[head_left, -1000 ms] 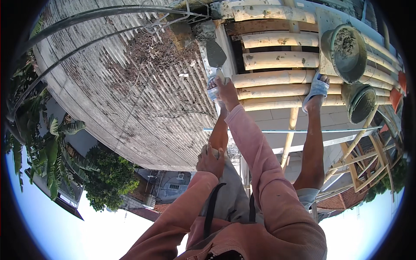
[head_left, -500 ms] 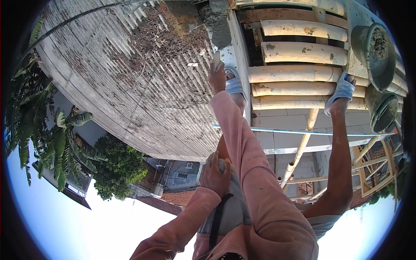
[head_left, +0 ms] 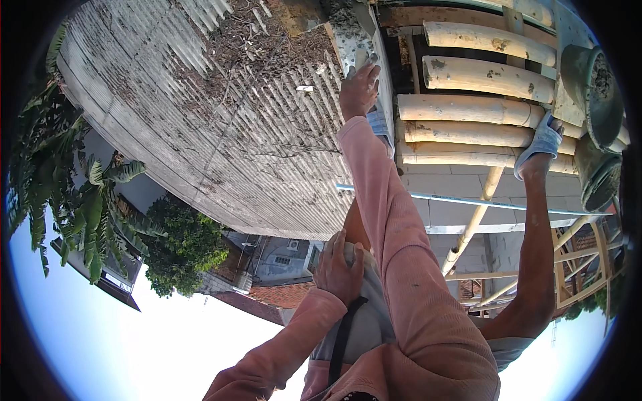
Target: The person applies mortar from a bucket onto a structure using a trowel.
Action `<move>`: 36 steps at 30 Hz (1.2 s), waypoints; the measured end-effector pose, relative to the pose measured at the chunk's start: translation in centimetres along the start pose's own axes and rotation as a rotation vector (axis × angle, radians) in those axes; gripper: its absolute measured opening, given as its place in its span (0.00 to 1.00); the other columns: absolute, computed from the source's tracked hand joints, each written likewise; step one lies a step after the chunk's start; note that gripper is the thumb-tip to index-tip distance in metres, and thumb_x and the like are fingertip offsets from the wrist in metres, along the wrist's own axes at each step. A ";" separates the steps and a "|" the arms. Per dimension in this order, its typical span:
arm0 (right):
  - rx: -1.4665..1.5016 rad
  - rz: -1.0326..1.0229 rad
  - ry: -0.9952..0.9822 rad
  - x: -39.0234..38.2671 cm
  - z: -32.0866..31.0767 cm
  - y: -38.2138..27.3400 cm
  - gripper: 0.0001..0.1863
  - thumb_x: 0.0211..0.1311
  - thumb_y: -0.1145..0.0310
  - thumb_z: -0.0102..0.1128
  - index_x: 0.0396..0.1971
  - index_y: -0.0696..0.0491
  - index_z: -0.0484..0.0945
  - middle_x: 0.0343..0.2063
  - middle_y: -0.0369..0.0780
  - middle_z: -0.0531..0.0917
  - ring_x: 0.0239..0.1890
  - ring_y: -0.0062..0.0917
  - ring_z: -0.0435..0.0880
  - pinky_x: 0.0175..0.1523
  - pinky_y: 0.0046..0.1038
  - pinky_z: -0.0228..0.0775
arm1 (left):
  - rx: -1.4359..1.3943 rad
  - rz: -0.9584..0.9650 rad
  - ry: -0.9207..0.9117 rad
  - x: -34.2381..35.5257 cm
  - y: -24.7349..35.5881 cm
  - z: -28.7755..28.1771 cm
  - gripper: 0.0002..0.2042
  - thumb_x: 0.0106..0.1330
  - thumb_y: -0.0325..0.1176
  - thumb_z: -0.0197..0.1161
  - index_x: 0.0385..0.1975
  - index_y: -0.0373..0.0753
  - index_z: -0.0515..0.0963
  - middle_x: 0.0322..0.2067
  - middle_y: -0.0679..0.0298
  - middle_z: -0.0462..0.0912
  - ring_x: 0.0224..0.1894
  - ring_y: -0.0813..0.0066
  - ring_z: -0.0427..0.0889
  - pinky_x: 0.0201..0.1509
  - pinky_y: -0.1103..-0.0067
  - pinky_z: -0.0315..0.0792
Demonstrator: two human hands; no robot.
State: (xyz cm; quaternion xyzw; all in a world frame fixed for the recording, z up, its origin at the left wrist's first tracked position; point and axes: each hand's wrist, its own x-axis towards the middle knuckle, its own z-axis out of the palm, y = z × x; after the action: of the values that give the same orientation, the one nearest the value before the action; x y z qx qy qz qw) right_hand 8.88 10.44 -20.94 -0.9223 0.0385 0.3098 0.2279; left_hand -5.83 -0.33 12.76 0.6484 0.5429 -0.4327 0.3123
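Right hand (head_left: 359, 90) has reached the half-hidden trowel (head_left: 353, 48).

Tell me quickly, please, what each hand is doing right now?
Left hand: resting on the grey shorts at the thigh, fingers bent, holding nothing visible.
Right hand: reaching out to the concrete wall edge, touching it; grip cannot be told.

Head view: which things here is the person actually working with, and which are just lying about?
In hand:
- right hand reaching to the mortar-spattered ledge
- left hand resting on the grey shorts
- bamboo poles, stood on

Lying about:
- two grey buckets
- dry twigs on the corrugated roof
- thin pale pipe
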 end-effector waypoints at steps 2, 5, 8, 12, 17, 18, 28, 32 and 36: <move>-0.025 0.041 -0.077 1.5 1.5 -0.7 0.32 0.76 0.60 0.48 0.70 0.66 0.58 0.67 0.61 0.66 0.58 0.55 0.80 0.61 0.47 0.75 | -0.029 0.036 0.021 0.1 -0.3 0.2 0.29 0.74 0.51 0.55 0.68 0.38 0.70 0.66 0.50 0.74 0.68 0.48 0.72 0.71 0.61 0.66; 0.047 0.011 -0.112 3.4 4.0 -0.8 0.33 0.75 0.59 0.49 0.71 0.65 0.56 0.63 0.62 0.70 0.55 0.57 0.82 0.59 0.49 0.76 | -0.085 0.042 0.023 0.2 -0.3 0.4 0.29 0.73 0.49 0.56 0.68 0.37 0.71 0.65 0.50 0.74 0.67 0.48 0.73 0.71 0.61 0.66; 0.214 -0.019 -0.170 2.8 4.9 -1.7 0.37 0.72 0.56 0.54 0.70 0.66 0.54 0.55 0.63 0.77 0.51 0.57 0.84 0.57 0.49 0.78 | -0.043 0.030 0.031 0.1 -0.7 -0.2 0.29 0.73 0.49 0.57 0.67 0.37 0.71 0.65 0.50 0.75 0.68 0.48 0.72 0.71 0.61 0.66; 0.265 -0.090 -0.316 2.1 5.8 -1.8 0.36 0.69 0.57 0.58 0.65 0.66 0.55 0.46 0.63 0.82 0.50 0.58 0.84 0.58 0.51 0.76 | -0.038 0.060 0.063 0.3 -0.7 0.3 0.29 0.73 0.49 0.57 0.67 0.38 0.71 0.65 0.50 0.74 0.68 0.48 0.72 0.72 0.61 0.66; 0.437 -0.023 -0.343 2.4 3.1 -3.0 0.35 0.69 0.57 0.58 0.63 0.67 0.57 0.45 0.65 0.82 0.49 0.61 0.83 0.56 0.52 0.76 | -0.052 0.012 0.066 0.1 0.0 -0.4 0.26 0.73 0.44 0.58 0.65 0.34 0.72 0.63 0.46 0.76 0.66 0.49 0.74 0.71 0.62 0.67; 0.453 -0.052 -0.341 2.7 2.2 -2.5 0.35 0.69 0.56 0.58 0.63 0.67 0.58 0.46 0.66 0.81 0.49 0.61 0.83 0.56 0.52 0.76 | -0.056 0.011 0.066 0.0 0.2 -0.3 0.26 0.73 0.44 0.58 0.65 0.34 0.72 0.63 0.46 0.76 0.66 0.49 0.74 0.71 0.62 0.67; -0.200 -0.389 -0.175 0.0 -1.4 9.2 0.32 0.67 0.60 0.62 0.65 0.59 0.62 0.58 0.51 0.76 0.47 0.52 0.87 0.51 0.50 0.81 | -0.017 0.024 0.057 -0.1 1.2 0.2 0.27 0.73 0.47 0.58 0.64 0.34 0.74 0.62 0.46 0.77 0.67 0.48 0.74 0.71 0.62 0.66; -0.330 -0.323 -0.170 -0.7 -2.8 7.2 0.34 0.64 0.65 0.62 0.67 0.57 0.60 0.59 0.48 0.76 0.42 0.49 0.89 0.48 0.50 0.82 | -0.016 0.018 0.072 -0.2 1.1 0.2 0.27 0.73 0.47 0.58 0.64 0.35 0.74 0.62 0.46 0.77 0.67 0.48 0.74 0.72 0.62 0.66; -0.286 -0.352 -0.224 -0.6 -3.9 6.9 0.33 0.65 0.67 0.59 0.68 0.56 0.60 0.57 0.46 0.77 0.40 0.48 0.89 0.46 0.50 0.82 | -0.011 0.007 0.041 -0.3 0.7 0.6 0.29 0.73 0.50 0.56 0.69 0.40 0.70 0.66 0.51 0.73 0.68 0.48 0.72 0.71 0.60 0.66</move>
State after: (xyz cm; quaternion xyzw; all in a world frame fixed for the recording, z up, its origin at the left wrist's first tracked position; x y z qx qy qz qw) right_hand 9.06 2.54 -20.58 -0.8976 -0.1922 0.3679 0.1482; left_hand -5.32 -1.12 12.69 0.6572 0.5493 -0.4153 0.3064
